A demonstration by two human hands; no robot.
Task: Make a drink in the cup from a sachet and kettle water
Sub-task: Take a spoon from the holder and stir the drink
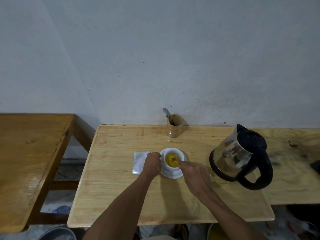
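A white cup (pixel 173 168) of yellow-green liquid stands on a white saucer (pixel 170 174) in the middle of the light wooden table (pixel 121 196). My left hand (pixel 152 164) is closed at the cup's left side, where the handle is. My right hand (pixel 194 174) reaches in from the right, its fingertips touching the cup's near right rim; whether it pinches anything is hidden. A flat silver sachet (pixel 138 161) lies left of the saucer, partly under my left hand. The steel kettle (pixel 237 156) with black lid and handle stands to the right.
A wooden holder (pixel 174 129) with a spoon (pixel 166 112) in it stands at the back by the wall. A darker wooden table (pixel 31 153) sits to the left across a gap. A dark object (pixel 316 166) lies at the right edge. Basins sit on the floor below.
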